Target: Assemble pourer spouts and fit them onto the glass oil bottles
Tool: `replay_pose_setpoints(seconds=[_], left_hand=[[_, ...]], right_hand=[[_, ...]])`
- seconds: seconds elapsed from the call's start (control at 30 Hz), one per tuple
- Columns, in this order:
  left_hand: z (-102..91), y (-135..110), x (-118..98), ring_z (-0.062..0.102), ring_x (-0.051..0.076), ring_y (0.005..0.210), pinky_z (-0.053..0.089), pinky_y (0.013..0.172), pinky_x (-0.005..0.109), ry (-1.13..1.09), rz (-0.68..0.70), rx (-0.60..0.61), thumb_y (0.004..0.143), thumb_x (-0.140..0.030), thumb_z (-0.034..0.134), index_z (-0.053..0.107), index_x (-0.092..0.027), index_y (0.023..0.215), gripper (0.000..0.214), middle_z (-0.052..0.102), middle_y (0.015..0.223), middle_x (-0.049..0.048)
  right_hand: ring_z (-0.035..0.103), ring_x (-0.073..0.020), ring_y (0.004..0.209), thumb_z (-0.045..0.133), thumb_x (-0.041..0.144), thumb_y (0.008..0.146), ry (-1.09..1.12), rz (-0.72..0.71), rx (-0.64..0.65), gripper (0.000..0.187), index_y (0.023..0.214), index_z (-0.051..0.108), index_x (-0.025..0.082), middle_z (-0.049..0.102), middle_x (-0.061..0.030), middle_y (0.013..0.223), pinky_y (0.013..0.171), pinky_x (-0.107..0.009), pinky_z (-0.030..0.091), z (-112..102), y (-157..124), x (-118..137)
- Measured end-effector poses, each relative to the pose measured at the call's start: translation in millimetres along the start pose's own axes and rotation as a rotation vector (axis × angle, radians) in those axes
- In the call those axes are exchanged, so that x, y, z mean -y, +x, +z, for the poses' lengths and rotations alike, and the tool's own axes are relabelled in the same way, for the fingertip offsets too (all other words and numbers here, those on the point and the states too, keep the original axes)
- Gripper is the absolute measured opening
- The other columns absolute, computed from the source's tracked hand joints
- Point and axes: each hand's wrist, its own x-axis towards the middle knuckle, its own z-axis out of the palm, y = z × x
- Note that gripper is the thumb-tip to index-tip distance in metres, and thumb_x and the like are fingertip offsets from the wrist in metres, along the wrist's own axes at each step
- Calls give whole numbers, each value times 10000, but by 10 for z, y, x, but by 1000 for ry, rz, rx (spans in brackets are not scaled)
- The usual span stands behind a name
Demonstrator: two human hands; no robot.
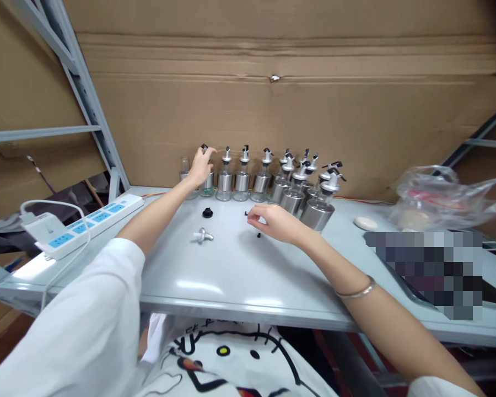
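My left hand [200, 166] reaches to the back of the grey table [231, 270] and grips the top of a glass oil bottle [208, 184] with a steel band and black spout. Several more such bottles [297, 184] stand in a row along the cardboard wall. My right hand [273, 221] rests low over the table with its fingertips pinched at a tiny black part [246, 213]. Another small black part [258, 235] lies just under that hand. A black round cap [207, 212] and a silver pourer spout [203, 236] lie loose between my arms.
A white and blue power strip [86, 220] with its cable lies at the table's left edge. At the right sit a white oval piece [366, 223] and a crumpled clear plastic bag [442, 198]. A metal shelf frame [82, 94] rises at the left.
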Motion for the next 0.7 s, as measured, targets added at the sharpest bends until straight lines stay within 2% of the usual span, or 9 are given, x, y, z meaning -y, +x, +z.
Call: replay_pose_setpoints(seconds=[0.1,0.17,0.27,0.33,0.47,0.6,0.7], left_hand=[[-187,-23,-152,490,237,1088,388,992,431,-13,107,-62,818,-125,506,504,-193,1111,301,480,1178,108],[-362,-26,-266,491,248,1084,387,985,443,-29,189,-94,809,-166,550,485,-195,1109,308,491,1170,101],[-588,-75,-471,465,270,1153,399,970,460,-129,215,-143,825,-263,592,388,-239,1198,425,483,1214,86],[-654,-186,-649,460,274,1195,419,954,464,-221,202,-140,855,-302,572,309,-262,1246,473,480,1219,75],[-593,-633,-1092,514,251,1179,484,878,438,-464,147,27,904,-315,501,260,-284,1228,405,498,1171,47],[-507,-1129,-1460,586,230,1072,514,855,395,-813,139,255,809,-345,647,282,-281,1140,497,557,1082,32],[-498,-1343,-1591,618,204,999,536,781,330,-1048,133,377,740,-350,723,303,-276,1049,526,566,1020,12]], right_hand=[[617,-183,770,499,188,882,-50,-11,-45,154,850,645,151,683,-79,863,711,-276,422,-25,7,25],[629,-195,778,512,217,878,-76,40,-132,154,836,650,162,697,-70,846,718,-288,417,-42,15,48],[638,-193,782,512,273,877,54,164,-375,176,819,645,173,705,-59,826,708,-282,432,-72,24,114],[637,-180,772,487,318,890,218,204,-533,211,835,634,176,700,-53,825,710,-276,453,-88,24,185],[636,-185,850,438,480,905,442,161,-685,329,965,593,197,683,-50,879,802,-317,476,-72,9,357],[613,-197,942,346,619,896,568,9,-711,483,1089,532,218,640,-59,1004,808,-339,500,-14,-31,492],[603,-201,921,332,624,899,553,-81,-717,492,1127,511,226,615,-54,1023,799,-355,504,7,-77,560]])
